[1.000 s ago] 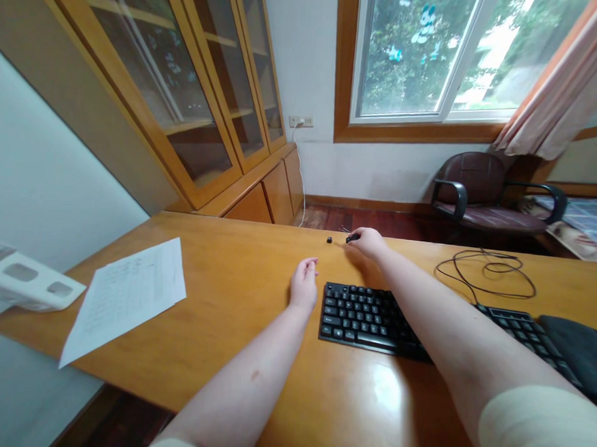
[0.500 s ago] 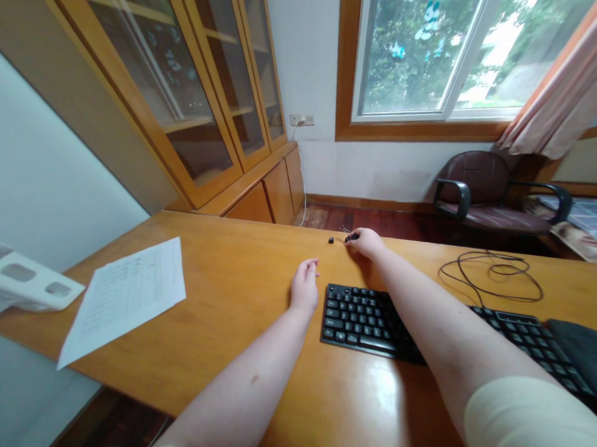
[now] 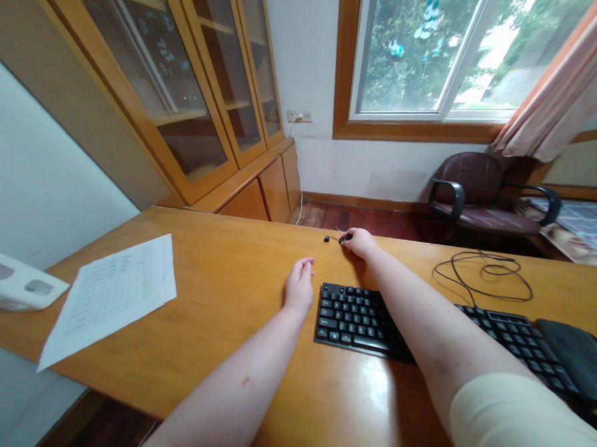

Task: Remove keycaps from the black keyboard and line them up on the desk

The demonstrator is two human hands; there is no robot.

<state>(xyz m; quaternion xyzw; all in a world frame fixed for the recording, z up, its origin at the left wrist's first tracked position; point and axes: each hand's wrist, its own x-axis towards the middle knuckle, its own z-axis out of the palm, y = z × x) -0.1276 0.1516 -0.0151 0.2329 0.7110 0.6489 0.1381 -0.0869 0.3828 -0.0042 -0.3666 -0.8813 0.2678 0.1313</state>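
Observation:
My right hand (image 3: 360, 243) reaches over the keyboard to the far edge of the desk. Its fingers pinch small black pieces (image 3: 345, 239) that look like keycaps, though the fingers partly cover them. A single black keycap (image 3: 326, 239) lies on the desk just left of those fingertips. My left hand (image 3: 300, 287) rests nearer to me, left of the keyboard, with its fingers curled together and nothing visible in them. The black keyboard (image 3: 348, 317) lies flat on the desk, its middle hidden by my right forearm.
A printed sheet (image 3: 119, 294) lies on the left of the wooden desk (image 3: 216, 259), beside a white plastic object (image 3: 20, 279). A coiled black cable (image 3: 480, 276) lies behind the keyboard. At the right is a black pad-like object (image 3: 572, 351); a chair (image 3: 473, 186) stands beyond the desk.
The whole view has shifted slightly, so things sit a little further left. My right hand stays at the small black pieces, and my left hand keeps its pose.

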